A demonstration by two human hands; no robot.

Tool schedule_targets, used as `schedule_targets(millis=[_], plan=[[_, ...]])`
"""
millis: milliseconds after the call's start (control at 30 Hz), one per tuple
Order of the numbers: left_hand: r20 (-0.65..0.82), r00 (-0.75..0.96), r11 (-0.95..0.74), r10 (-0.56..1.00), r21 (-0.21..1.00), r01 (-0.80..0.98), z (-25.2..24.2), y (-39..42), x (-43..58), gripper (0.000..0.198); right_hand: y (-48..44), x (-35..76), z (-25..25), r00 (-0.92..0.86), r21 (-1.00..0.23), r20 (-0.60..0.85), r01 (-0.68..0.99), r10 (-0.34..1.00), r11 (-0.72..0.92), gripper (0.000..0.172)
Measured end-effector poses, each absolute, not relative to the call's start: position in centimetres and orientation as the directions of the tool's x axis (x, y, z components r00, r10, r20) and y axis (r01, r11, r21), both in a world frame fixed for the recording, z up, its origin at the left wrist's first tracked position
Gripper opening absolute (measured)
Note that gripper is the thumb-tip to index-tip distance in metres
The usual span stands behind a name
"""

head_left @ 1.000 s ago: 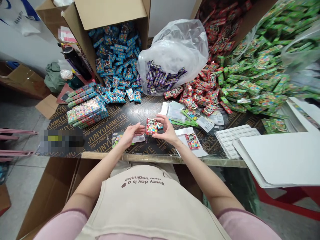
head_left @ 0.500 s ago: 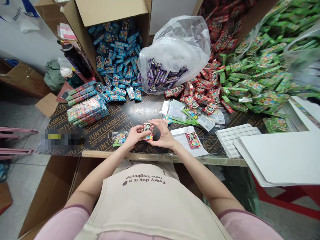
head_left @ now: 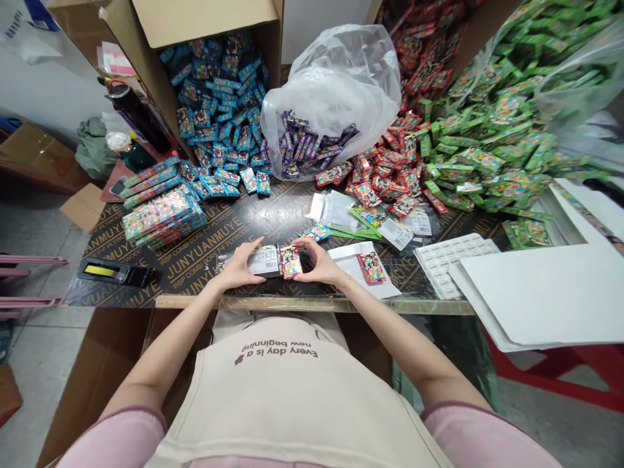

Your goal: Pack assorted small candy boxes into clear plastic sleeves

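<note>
Near the table's front edge, my left hand (head_left: 240, 265) grips a flat grey-white packet with a barcode (head_left: 266, 260), thumb below and fingers above. Right beside it, a small red candy box (head_left: 291, 262) is held between the thumb and fingers of my right hand (head_left: 316, 261). The box's left side meets the packet's right end. A blue packet (head_left: 316, 232) lies just behind my right hand. Another red box (head_left: 372, 268) rests on a white sheet (head_left: 390, 286) to the right.
Blue boxes (head_left: 219, 117) spill from a carton at the back left. A clear bag (head_left: 341, 84) holds purple boxes. Red boxes (head_left: 390, 169) and green boxes (head_left: 507, 143) are heaped at the right. A black tape dispenser (head_left: 114, 272) and stacked packs (head_left: 166, 218) are left.
My left hand has let go of the red box, moved left and taken the barcode packet. My right hand still has the red box. The camera view has shifted slightly.
</note>
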State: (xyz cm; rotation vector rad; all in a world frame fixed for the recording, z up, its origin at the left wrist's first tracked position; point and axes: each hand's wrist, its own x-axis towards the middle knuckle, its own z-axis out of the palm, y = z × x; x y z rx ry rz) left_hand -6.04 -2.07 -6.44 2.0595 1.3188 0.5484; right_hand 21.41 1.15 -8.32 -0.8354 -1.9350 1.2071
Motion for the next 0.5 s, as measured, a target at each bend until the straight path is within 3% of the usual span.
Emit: schedule_targets(millis=[300, 400, 500], plan=[[0.058, 0.439, -0.327, 0.897, 0.756, 0.567, -5.4, -2.6, -5.9, 0.104, 1.5, 21.2, -5.3, -0.483, -0.735, 0.369, 0.371, 0.794, 0.567, 0.066], [0.065, 0.366, -0.288, 0.928, 0.750, 0.596, -5.9, -2.3, -6.1, 0.108, 1.6, 21.2, -5.5, -0.483, -0.693, 0.331, 0.458, 0.810, 0.557, 0.068], [0.033, 0.306, -0.249, 0.951, 0.671, 0.699, -6.5, -2.0, -6.3, 0.110, 1.9, 21.2, -7.0, -0.469, -0.619, 0.244, 0.598, 0.849, 0.509, 0.070]])
